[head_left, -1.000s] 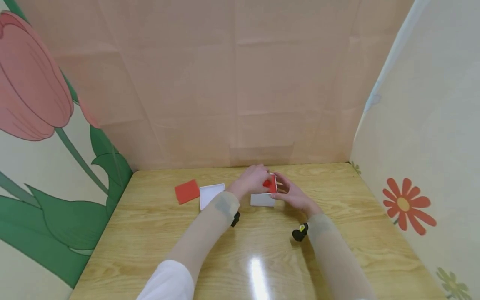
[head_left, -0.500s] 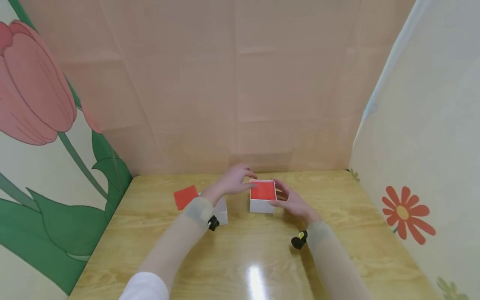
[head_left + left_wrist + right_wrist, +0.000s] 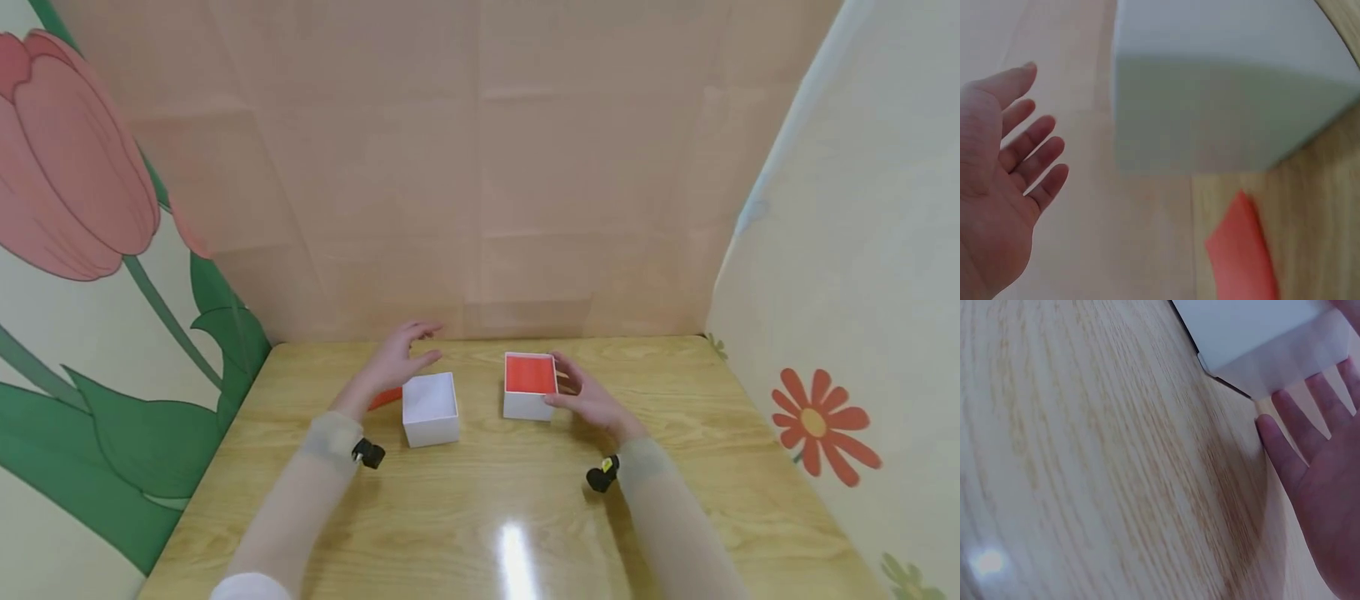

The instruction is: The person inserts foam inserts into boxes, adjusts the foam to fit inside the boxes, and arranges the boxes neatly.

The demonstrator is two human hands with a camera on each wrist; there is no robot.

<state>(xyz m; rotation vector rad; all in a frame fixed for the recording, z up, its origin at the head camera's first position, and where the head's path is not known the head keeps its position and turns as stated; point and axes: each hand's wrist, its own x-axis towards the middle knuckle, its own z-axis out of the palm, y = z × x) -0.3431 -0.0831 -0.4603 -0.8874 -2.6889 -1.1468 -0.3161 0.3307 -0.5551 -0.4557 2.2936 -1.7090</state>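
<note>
A white square box (image 3: 528, 407) stands on the right, with a flat red piece (image 3: 530, 375) lying inside its rim. My right hand (image 3: 592, 402) holds this box at its right side, thumb at the front corner and fingers along the side and back. In the right wrist view the fingertips (image 3: 1280, 399) meet the white wall. My left hand (image 3: 390, 364) hovers in the air, fingers spread and holding nothing, just behind and left of a second white box (image 3: 431, 429). Partly hidden behind that box and the left wrist lies another red flat piece (image 3: 385, 398).
Both boxes rest on a wood-grain table (image 3: 480, 500), side by side with a gap between them. A pinkish-brown backdrop (image 3: 480, 183) rises at the table's far edge. Flower-patterned panels flank it left and right. Each wrist bears a small black camera (image 3: 368, 453).
My left hand has let go of the red piece inside the right box and moved left, past the second box. The right hand stays at the right box.
</note>
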